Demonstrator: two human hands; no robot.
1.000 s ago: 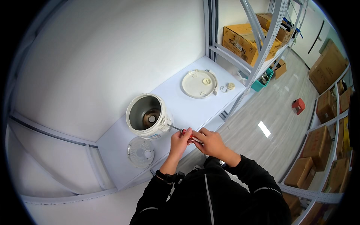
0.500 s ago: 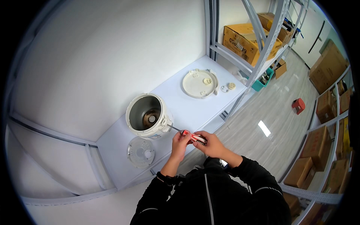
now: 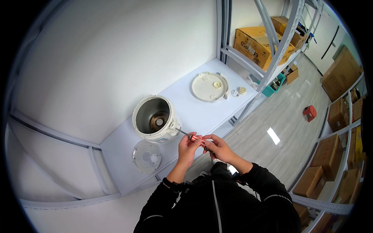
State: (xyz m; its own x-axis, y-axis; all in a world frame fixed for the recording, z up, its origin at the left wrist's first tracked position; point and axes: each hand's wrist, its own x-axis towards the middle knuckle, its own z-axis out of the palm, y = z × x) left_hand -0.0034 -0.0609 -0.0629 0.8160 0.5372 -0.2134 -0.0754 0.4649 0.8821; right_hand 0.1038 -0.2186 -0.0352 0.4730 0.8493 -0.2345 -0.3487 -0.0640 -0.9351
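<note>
Both of my hands grip a screwdriver (image 3: 197,138) with a red-and-white handle, its metal shaft pointing left toward the cooker pot. My left hand (image 3: 187,150) is closed around the front of the handle. At the rear end, my right hand (image 3: 221,150) pinches the handle beside a dark ridged part, half hidden by the fingers. Just past the shaft stands a white rice cooker body (image 3: 154,118), open at the top, with brown stains around a round centre piece inside. A clear perforated disc (image 3: 144,162) lies on the white shelf in front of it.
Farther along the white shelf (image 3: 182,106) lie a round cream lid (image 3: 206,91), a small white disc (image 3: 234,93) and a cream cap (image 3: 242,90). A metal rack upright (image 3: 280,50) rises at the shelf's right end. Cartons (image 3: 328,155) fill shelving at right; a red stool (image 3: 309,112) stands on the floor.
My right hand's fingers have shifted on the rear of the screwdriver handle, covering more of the dark ridged part. The whole view has moved slightly; the cooker and lid stay in place.
</note>
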